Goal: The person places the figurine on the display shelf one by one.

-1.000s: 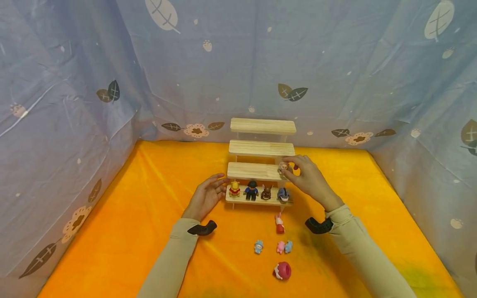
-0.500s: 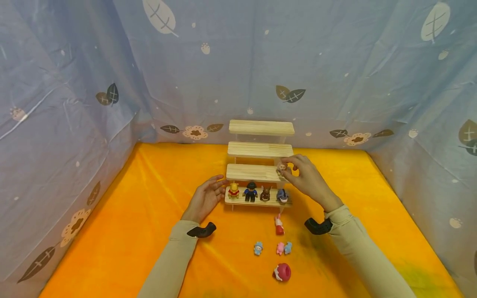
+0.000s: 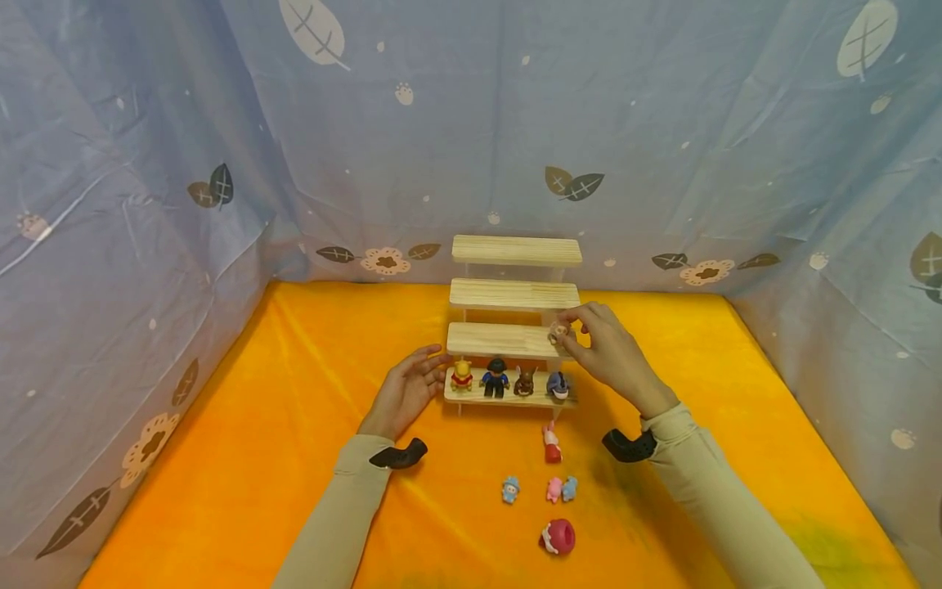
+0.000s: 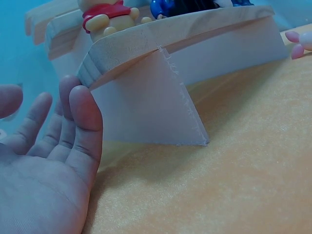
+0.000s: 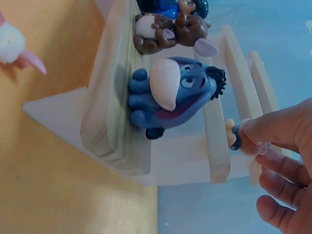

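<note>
A four-tier wooden display stand (image 3: pixel 486 337) stands ahead of me. My right hand (image 3: pixel 618 360) pinches a small pale figurine (image 5: pixel 246 139) between thumb and fingers at the right end of the second tier up. Its feet are at the tier's surface; the fingers partly cover it. On the lowest tier sit a yellow bear in red (image 3: pixel 461 376), a black-haired toy figure in blue (image 3: pixel 495 379), a brown long-eared animal (image 5: pixel 168 36) and a blue-grey donkey (image 5: pixel 178 92). My left hand (image 3: pixel 403 391) has loosely extended fingers, their tips at the lowest tier's left end.
On the orange cloth (image 3: pixel 294 458) in front of the stand lie a rabbit-eared figure in red (image 3: pixel 552 443), a light-blue figure (image 3: pixel 510 490), a pink figure (image 3: pixel 554 489) beside a blue one (image 3: pixel 570 488), and a dark-pink hollow toy (image 3: pixel 562 536). A patterned curtain (image 3: pixel 441 139) hangs behind.
The small figurine has tilted slightly between the right fingertips, at about the same spot on the second tier. Both hands otherwise keep their places.
</note>
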A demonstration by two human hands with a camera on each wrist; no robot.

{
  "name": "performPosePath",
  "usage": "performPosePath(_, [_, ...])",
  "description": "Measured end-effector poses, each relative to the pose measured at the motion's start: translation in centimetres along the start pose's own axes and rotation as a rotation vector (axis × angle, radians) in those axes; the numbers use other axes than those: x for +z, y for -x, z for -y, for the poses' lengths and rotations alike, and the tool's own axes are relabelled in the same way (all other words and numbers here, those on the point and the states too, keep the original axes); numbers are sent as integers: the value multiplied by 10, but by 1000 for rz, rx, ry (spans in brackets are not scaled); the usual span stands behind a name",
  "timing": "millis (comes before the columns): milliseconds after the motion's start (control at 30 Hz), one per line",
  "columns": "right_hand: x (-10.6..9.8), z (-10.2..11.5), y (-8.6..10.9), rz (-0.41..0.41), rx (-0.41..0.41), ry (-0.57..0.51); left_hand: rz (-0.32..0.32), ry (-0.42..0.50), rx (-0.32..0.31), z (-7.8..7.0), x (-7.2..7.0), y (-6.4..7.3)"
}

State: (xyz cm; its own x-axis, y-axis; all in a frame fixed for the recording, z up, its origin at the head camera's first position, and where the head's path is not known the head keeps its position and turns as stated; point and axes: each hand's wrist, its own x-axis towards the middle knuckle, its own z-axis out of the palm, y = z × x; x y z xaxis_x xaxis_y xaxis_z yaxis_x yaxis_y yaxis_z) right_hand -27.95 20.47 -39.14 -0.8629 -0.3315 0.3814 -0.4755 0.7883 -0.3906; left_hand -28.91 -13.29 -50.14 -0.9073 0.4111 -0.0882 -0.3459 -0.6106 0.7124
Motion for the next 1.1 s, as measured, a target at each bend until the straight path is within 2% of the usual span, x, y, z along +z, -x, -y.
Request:
performPosePath(400, [-2,-1,1,-13,-15,31,-4,-12,4,1,2,-1])
performPosePath(633, [-2,-1,2,3,-5,-28,-10,-13,3,0,3,-2])
performPosePath(1100, [0,2,1,-23,-13,-40,-26,7,1,0,1,0])
